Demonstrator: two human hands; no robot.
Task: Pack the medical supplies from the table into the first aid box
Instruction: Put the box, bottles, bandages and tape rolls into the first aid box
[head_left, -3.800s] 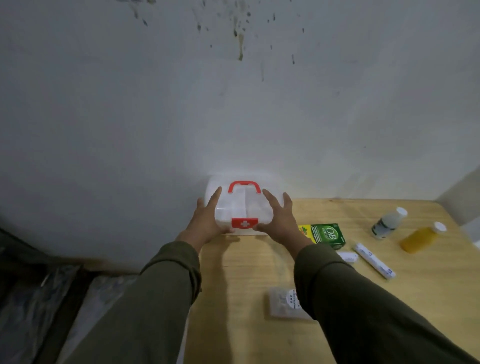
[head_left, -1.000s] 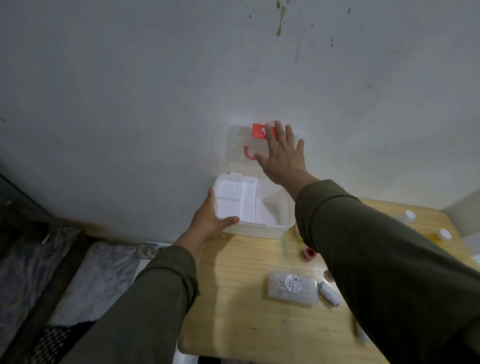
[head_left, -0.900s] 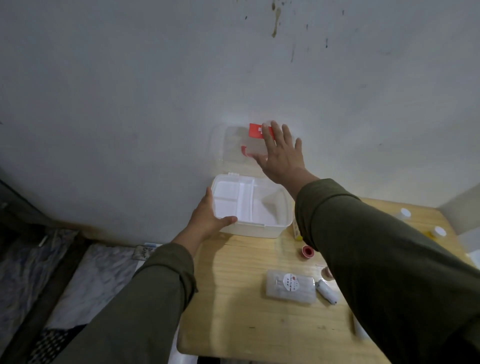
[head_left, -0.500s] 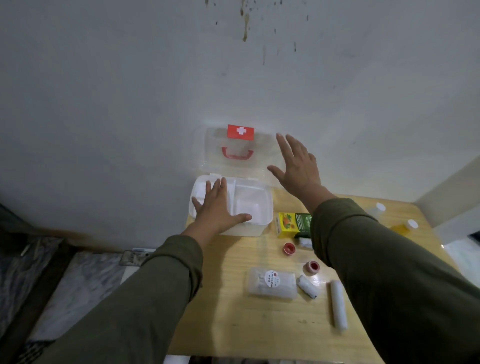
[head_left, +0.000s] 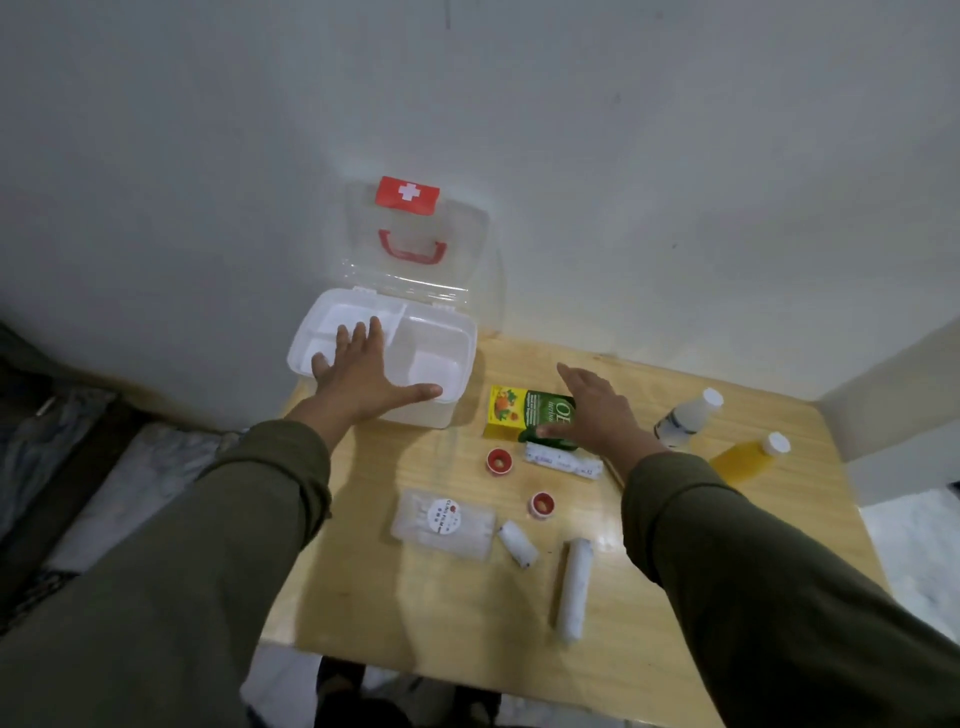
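The white first aid box stands open at the table's back left, its clear lid with red cross leaning on the wall. My left hand lies flat and spread over the box's front left rim. My right hand hovers spread over the green and yellow carton, thumb touching its near edge. On the table lie two red tape rolls, a white strip pack, a clear bag, a small bandage roll and a long white roll.
A white bottle and an orange bottle lie at the right of the wooden table. The grey wall runs right behind the box. The floor drops away left of the table edge.
The box lid was lifted and now rests open against the wall. My right hand came down from the lid to the green carton. My left hand stays on the box rim.
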